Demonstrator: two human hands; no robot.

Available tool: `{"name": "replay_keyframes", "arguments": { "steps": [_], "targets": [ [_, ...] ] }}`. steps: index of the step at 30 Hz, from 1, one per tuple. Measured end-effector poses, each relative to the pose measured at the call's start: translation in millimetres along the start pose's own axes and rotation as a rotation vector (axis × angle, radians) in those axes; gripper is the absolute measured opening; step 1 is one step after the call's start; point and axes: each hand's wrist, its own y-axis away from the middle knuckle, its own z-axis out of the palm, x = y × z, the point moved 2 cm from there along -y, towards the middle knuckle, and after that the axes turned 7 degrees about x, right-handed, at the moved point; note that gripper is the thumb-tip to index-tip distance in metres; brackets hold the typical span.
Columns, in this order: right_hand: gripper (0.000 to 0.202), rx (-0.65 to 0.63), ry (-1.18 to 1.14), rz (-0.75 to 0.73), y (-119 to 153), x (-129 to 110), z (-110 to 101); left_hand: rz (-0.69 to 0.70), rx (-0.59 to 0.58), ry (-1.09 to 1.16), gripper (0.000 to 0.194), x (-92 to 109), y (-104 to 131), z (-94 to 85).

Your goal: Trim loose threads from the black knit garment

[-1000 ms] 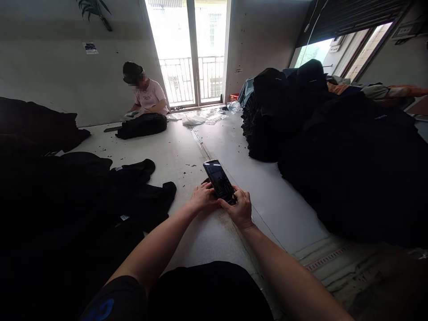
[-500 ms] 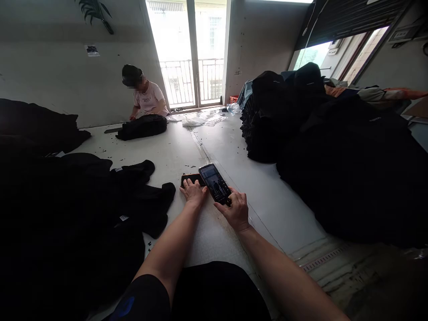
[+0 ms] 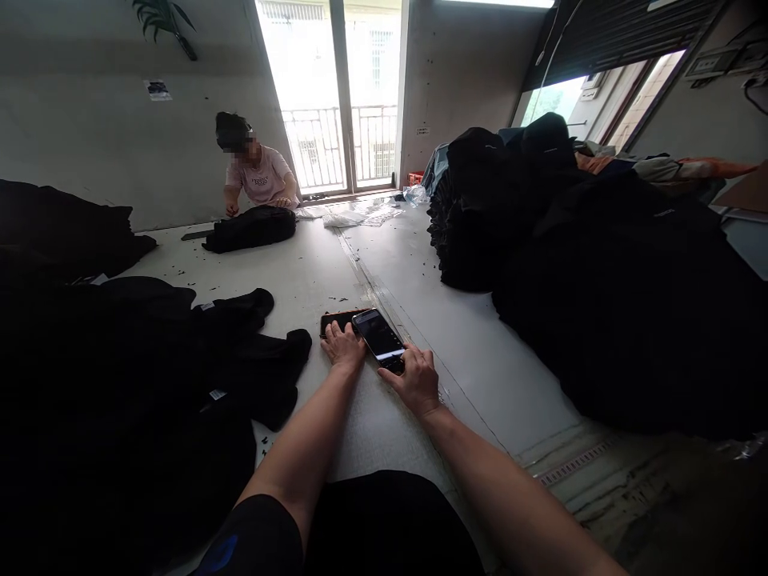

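Near the middle of the white desk (image 3: 420,272), my right hand (image 3: 414,382) pinched the lower end of a smartphone (image 3: 379,338), its top tilted off the surface. My left hand (image 3: 343,346) lay flat, fingers spread, on a second dark phone (image 3: 336,321) just beside it. I judged the loose pinch could let the smartphone slip onto the other device. Black garments (image 3: 180,352) lay heaped toward the left edge.
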Motion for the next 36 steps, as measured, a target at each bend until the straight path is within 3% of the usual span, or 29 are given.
{"name": "replay_keyframes", "arguments": {
  "steps": [11,18,25,36],
  "targets": [
    [0.044,-0.147,0.126,0.028,-3,-10,-3,0.173,-0.067,0.005,0.041,-17,9,-4.9],
    [0.058,-0.178,0.189,0.018,-3,-15,-5,0.244,-0.100,-0.001,0.041,-20,18,-13.3],
    [0.057,-0.194,0.213,0.002,-5,-17,-4,0.320,-0.143,0.006,0.044,-18,22,-21.4],
    [0.062,-0.292,0.266,0.007,6,-17,-33,0.458,-0.213,0.068,0.051,-17,56,-36.3]
  ]
}}
